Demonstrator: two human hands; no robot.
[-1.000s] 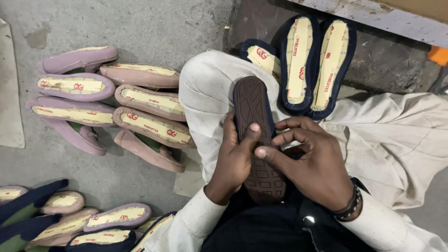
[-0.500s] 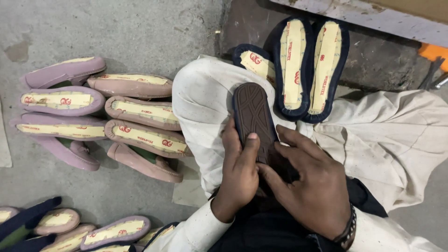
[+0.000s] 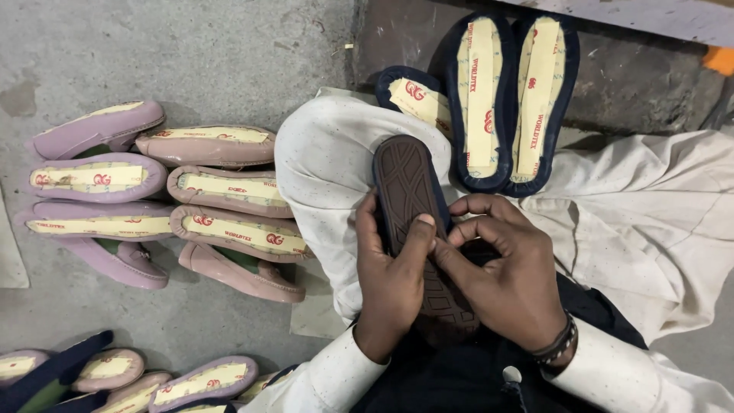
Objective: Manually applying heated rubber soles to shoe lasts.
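Bare grey concrete floor (image 3: pixel 229 61) fills the upper left of the frame; a darker raised slab runs along the top right. The person sits with a knee in pale cream cloth (image 3: pixel 329 168) raised at centre.

On that knee lies a dark brown rubber shoe sole with moulded tread (image 3: pixel 409 191), tread up. Its long axis runs from upper centre down toward the person's lap, toe end farthest away.

The left hand (image 3: pixel 390 287) grips the sole's left edge, thumb laid across the tread. The right hand (image 3: pixel 508 279) has its fingers curled, fingertips pinching at the sole's right edge beside the left thumb. Both hands hold the near half; neither is clearly nearer.

Navy shoe uppers with yellow-taped insoles (image 3: pixel 508 99) lie at upper right. Mauve and pink uppers with the same tape (image 3: pixel 191 199) are stacked at left; more lie at lower left.
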